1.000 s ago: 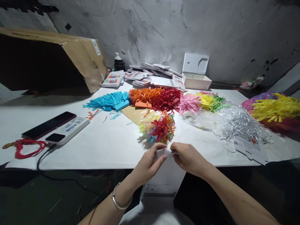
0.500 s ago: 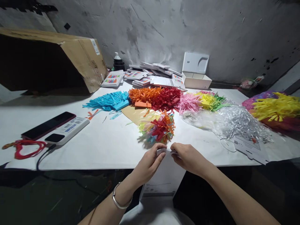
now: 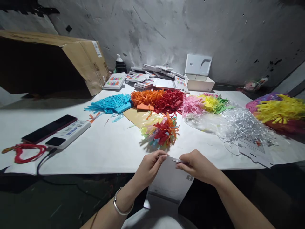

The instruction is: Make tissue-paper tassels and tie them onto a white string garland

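Note:
My left hand [image 3: 151,163] pinches the upper left edge of a white card piece [image 3: 170,183] that hangs down in front of the table edge. On its right side, my right hand [image 3: 196,165] has its fingers closed on the card's upper edge. A small grey mark shows near the card's right side. Just beyond my hands lies a multicoloured bunch of paper tassels [image 3: 164,130] on the white tabletop [image 3: 114,143]. Behind it are blue [image 3: 111,103], orange [image 3: 145,97], red [image 3: 170,100], pink [image 3: 193,105] and yellow tassels [image 3: 211,103].
A large cardboard box [image 3: 83,63] stands at the back left. Flat printed packs [image 3: 115,80] and an open white box [image 3: 200,82] sit near the wall. Silver tinsel [image 3: 245,122] lies right; a phone [image 3: 50,128], a white device [image 3: 69,133] and a red cord [image 3: 30,152] lie left.
Both hands have come slightly nearer to me, and my right hand has moved a little to the right. The card has tilted, showing a grey mark at its right side.

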The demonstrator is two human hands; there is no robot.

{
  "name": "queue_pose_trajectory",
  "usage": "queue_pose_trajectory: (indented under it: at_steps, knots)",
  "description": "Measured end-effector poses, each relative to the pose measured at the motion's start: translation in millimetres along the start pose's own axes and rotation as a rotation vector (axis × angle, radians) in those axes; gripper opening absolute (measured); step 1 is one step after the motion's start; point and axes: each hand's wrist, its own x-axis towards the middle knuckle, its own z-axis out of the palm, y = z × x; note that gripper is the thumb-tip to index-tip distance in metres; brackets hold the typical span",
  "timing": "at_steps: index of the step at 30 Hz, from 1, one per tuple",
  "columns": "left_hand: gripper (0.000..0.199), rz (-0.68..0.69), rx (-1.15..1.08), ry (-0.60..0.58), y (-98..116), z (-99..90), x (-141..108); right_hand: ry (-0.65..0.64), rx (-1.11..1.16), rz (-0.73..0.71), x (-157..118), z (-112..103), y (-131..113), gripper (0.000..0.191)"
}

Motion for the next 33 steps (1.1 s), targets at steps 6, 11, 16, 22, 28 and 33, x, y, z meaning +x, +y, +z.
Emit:
queue_pose_trajectory:
  at_steps: [6,11,16,22,28,33]
  knots:
    - [0.040,-0.192,-0.432,-0.018,-7,-9.1,5,0.247,0.361,0.026,-22,17,12,0.038]
    - [0.041,-0.168,-0.369,0.033,-3,-6.5,5,0.408,0.528,0.027,-31,37,20,0.031]
    - [0.046,-0.077,-0.199,0.185,2,-1.1,4,0.599,0.305,0.068,-32,49,21,0.038]
    - [0.059,-0.282,-0.436,0.053,-5,-9.3,3,0.631,0.642,0.099,-26,54,18,0.038]
    - [0.035,-0.117,-0.222,0.008,5,-9.9,-5,0.675,0.566,0.065,-15,66,5,0.036]
    - [0.042,-0.304,-0.488,0.140,5,-48.3,-3,0.518,0.864,-0.114,-7,71,11,0.031]
